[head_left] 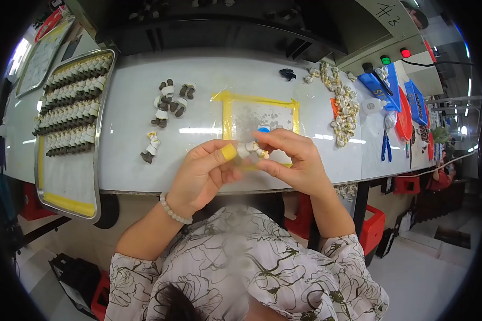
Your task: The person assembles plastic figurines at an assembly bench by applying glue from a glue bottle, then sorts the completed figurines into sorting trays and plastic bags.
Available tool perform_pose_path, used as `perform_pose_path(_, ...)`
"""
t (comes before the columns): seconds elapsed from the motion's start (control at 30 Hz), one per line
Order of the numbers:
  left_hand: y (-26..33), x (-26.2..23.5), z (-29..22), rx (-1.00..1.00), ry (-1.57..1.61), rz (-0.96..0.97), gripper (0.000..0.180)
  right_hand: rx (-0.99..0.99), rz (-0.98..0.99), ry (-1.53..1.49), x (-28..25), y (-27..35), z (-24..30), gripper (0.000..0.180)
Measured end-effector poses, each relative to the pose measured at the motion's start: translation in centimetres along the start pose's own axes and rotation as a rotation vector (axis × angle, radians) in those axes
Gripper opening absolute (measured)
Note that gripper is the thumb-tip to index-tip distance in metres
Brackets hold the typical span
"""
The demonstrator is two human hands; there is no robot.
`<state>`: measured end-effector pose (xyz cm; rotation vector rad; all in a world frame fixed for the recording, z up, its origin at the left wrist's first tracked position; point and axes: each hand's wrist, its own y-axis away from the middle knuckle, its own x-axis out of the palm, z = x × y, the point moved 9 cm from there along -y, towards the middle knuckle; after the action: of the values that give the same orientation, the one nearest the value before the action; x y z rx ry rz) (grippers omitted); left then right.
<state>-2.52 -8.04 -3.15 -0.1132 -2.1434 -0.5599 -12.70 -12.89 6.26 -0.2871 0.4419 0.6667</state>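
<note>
Here both hands, left hand and right hand, pinch a tiny, light, likely fragile figurine by its ends above the desk.

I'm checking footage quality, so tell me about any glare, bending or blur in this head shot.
Head view: lamp glare streaks the white table; fisheye bends its front edge and the tray, with a black rim around the picture. Both hands, left hand and right hand, and the small white part they hold look sharp; the far right is hazy.

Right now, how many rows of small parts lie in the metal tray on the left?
4 rows in the metal tray, stacked from its far end toward the middle: first, second, third, fourth.
</note>
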Motion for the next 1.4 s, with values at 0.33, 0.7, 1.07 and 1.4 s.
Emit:
perform_pose_path(0.33, 0.5, 1.2, 0.5, -0.091, 0.102, 0.161, 0.027, -0.018, -0.112, 0.027, -0.5, 0.2, 0.1, 0.03)
perform_pose_path(0.7, 0.3, 1.4, 0.7, -0.073, 0.037, 0.117, 0.027, 0.019, -0.09, 0.085, -0.8, 0.8, -0.2, 0.033)
perform_pose_path(1.07, 9.3, -0.2, -7.1, 0.911, -1.504, -0.29, 0.03, 0.258, -0.61, 0.563, -13.4, 9.7, -5.9, 0.012)
perform_pose_path(1.4, 11.3, -0.6, -8.5, 1.116, -1.865, -0.62, 0.037, 0.403, -0.583, 0.636, -13.5, 8.9, -8.6, 0.02)
